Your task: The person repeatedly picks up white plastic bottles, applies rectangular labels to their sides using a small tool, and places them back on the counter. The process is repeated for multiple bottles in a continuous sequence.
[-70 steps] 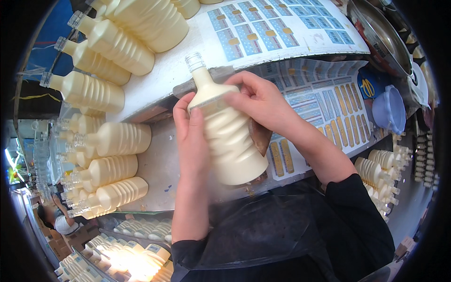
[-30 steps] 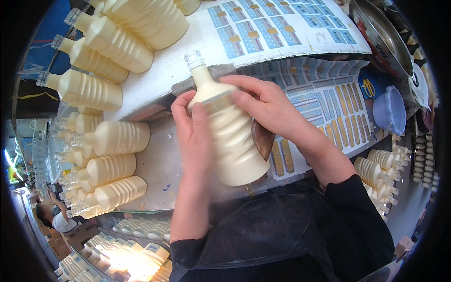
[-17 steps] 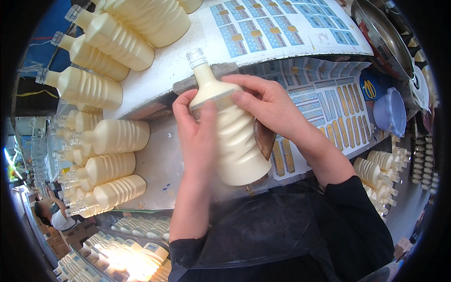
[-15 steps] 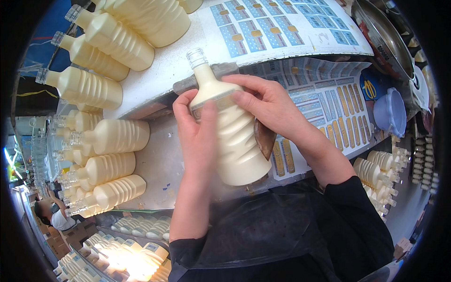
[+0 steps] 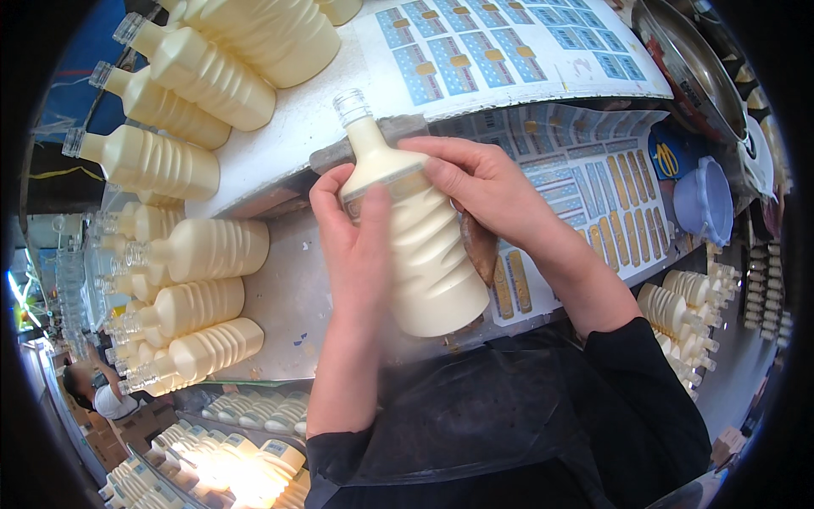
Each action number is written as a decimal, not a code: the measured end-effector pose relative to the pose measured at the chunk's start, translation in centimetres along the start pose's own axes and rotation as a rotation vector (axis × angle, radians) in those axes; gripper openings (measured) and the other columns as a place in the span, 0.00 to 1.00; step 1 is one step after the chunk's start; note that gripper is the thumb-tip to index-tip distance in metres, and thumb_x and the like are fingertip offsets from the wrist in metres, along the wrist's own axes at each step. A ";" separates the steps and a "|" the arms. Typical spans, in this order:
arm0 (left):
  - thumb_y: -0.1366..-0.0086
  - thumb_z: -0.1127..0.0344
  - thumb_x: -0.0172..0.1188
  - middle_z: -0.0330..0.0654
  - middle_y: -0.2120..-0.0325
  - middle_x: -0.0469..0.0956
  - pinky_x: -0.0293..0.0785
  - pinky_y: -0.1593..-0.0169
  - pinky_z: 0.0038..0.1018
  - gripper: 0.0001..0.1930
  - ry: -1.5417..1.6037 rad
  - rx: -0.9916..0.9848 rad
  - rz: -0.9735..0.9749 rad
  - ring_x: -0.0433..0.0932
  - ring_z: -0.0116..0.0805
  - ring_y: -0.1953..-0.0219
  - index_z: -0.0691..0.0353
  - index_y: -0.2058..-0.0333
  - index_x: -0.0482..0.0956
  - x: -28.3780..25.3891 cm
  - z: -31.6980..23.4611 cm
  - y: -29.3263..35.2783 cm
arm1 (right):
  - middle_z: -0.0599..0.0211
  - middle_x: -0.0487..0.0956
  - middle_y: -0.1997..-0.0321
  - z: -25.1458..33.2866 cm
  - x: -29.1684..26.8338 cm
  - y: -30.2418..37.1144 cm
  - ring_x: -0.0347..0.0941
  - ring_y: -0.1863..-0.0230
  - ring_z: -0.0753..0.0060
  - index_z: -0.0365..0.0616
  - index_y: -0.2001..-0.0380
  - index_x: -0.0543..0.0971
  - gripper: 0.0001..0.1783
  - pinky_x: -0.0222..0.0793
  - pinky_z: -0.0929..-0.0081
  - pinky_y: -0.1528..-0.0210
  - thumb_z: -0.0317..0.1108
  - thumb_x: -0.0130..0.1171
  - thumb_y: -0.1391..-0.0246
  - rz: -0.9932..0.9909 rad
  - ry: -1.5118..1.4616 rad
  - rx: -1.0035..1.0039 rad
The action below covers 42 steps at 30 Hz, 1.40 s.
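Observation:
A cream-coloured bottle (image 5: 432, 280) with wavy ridges and a clear threaded neck leans at a slant before me, neck pointing away. Around its shoulder runs a narrow gold-and-grey label strip (image 5: 394, 182). My left hand (image 5: 349, 233) grips the bottle's left shoulder, its thumb lying over the strip's left part. With the thumb at the strip's right end, my right hand (image 5: 496, 187) holds the other side. Below the right palm, against the bottle's side, is a brown, pointed flat piece (image 5: 481, 248); how it is held is hidden. Most fingertips are out of sight behind the bottle.
Similar cream bottles (image 5: 203, 301) stand in rows at left, with more on the raised white shelf (image 5: 356, 72). Sticker sheets (image 5: 466, 59) lie on that shelf and below it (image 5: 610, 199). A lavender bucket (image 5: 704, 204) sits at right. Another person (image 5: 106, 390) is far left.
The bottle has shifted very slightly left. My right thumb has moved a little along the strip's right end, and the brown piece has turned so that less of its face shows.

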<state>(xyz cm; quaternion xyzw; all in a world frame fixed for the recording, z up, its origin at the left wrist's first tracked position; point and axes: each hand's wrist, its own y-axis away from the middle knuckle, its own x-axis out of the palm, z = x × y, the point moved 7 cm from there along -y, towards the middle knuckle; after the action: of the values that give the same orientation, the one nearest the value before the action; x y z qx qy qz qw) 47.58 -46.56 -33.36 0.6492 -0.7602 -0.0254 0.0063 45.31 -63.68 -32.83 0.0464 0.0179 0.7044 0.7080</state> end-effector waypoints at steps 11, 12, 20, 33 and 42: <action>0.27 0.60 0.59 0.49 0.47 0.71 0.71 0.42 0.32 0.24 0.021 -0.008 0.002 0.71 0.34 0.46 0.65 0.40 0.64 0.1 -0.1 0.1 | 0.65 0.84 0.50 0.2 0.2 0.0 0.77 0.51 0.82 0.35 0.39 0.77 0.21 0.75 0.80 0.47 0.35 0.55 0.28 -0.017 0.026 -0.021; 0.27 0.60 0.59 0.49 0.47 0.71 0.71 0.42 0.32 0.24 0.026 -0.015 0.003 0.71 0.34 0.46 0.65 0.40 0.64 0.1 -0.1 0.1 | 0.65 0.84 0.50 0.2 0.2 0.0 0.77 0.51 0.82 0.35 0.39 0.77 0.21 0.75 0.80 0.47 0.35 0.55 0.28 -0.017 0.027 -0.023; 0.21 0.61 0.53 0.43 0.51 0.70 0.73 0.46 0.25 0.19 -0.056 0.040 0.015 0.72 0.26 0.51 0.63 0.39 0.63 -0.1 0.1 -0.1 | 0.66 0.84 0.51 0.4 0.2 0.1 0.77 0.51 0.82 0.36 0.39 0.78 0.21 0.75 0.80 0.48 0.36 0.56 0.29 -0.023 0.043 -0.021; 0.27 0.59 0.57 0.51 0.47 0.71 0.69 0.41 0.32 0.23 -0.025 0.011 0.003 0.72 0.36 0.47 0.65 0.41 0.64 0.1 0.2 -0.1 | 0.69 0.84 0.54 0.1 0.2 0.2 0.77 0.55 0.84 0.36 0.41 0.80 0.20 0.74 0.81 0.51 0.37 0.54 0.28 -0.071 0.050 -0.050; 0.23 0.59 0.50 0.50 0.48 0.73 0.69 0.41 0.31 0.20 0.027 -0.015 0.020 0.72 0.34 0.47 0.64 0.40 0.63 0.5 -0.9 0.2 | 0.70 0.82 0.61 2.3 -3.4 0.5 0.78 0.59 0.80 0.39 0.52 0.84 0.16 0.73 0.79 0.52 0.39 0.56 0.31 -0.310 -0.371 -0.015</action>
<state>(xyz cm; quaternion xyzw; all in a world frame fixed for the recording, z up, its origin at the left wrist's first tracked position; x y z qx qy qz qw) 47.31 -47.01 -32.49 0.6417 -0.7663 -0.0223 0.0217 45.01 -67.18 -30.62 0.1666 -0.1108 0.5668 0.7992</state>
